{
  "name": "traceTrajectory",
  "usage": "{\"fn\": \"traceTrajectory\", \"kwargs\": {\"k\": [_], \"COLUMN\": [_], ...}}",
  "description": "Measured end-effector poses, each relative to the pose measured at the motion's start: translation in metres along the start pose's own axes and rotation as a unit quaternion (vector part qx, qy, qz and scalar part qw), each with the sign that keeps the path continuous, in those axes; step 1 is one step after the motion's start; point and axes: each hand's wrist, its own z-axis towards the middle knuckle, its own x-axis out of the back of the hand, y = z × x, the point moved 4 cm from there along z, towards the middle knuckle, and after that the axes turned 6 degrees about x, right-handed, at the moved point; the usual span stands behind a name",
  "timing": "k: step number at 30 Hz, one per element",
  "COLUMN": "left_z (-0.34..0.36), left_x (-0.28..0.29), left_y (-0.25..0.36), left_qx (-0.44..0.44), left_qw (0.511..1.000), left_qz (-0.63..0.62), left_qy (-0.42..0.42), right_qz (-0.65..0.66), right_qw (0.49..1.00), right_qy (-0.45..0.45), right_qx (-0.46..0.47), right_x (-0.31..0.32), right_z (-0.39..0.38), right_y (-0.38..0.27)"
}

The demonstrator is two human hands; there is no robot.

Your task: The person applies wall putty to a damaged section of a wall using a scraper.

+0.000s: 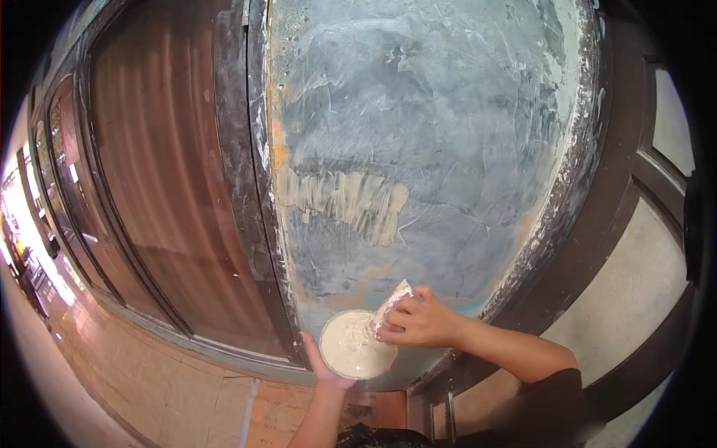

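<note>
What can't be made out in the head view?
Head view:
Left hand's grip: fingers mostly hidden beneath the round, pale-rimmed bowl of cream paste.
Flat, paste-smeared tool: partly covered by right hand's grip.
Distant left background objects: too small, glare-washed.
Bare left forearm: cut by lower edge.

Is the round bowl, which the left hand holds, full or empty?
Not empty: cream-coloured paste spreads nearly edge to edge across the round, pale-rimmed bowl; how deep, I cannot tell.

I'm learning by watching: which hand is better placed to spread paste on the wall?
Right, it seems: the right hand holds the smeared tool by the paste, while the left hand is occupied supporting the bowl.
</note>
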Motion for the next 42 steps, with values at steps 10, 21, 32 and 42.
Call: {"fn": "traceTrajectory", "kwargs": {"k": [10, 21, 32, 42], "left_z": [-0.003, -0.002, 0.009, 0.018], "left_x": [-0.005, -0.009, 0.01, 0.006], "left_y": [-0.008, -0.025, -0.032, -0.027], "left_qx": [0.011, 0.043, 0.05, 0.045], "left_qw": [1.0, 0.999, 0.998, 0.998], "left_qz": [0.01, 0.01, 0.007, 0.023], "left_qy": [0.009, 0.024, 0.038, 0.025], "right_qz": [-0.029, -0.051, -0.049, 0.048], "right_qw": [0.999, 0.996, 0.961, 0.907], "right_qy": [-0.005, 0.011, 0.077, 0.131], "right_qx": [-0.039, -0.068, -0.261, -0.396], "right_x": [0.002, 0.01, 0.062, 0.035], "right_z": [-0.004, -0.015, -0.022, -0.028], "right_y": [-0.003, -0.005, 0.088, 0.123]}}
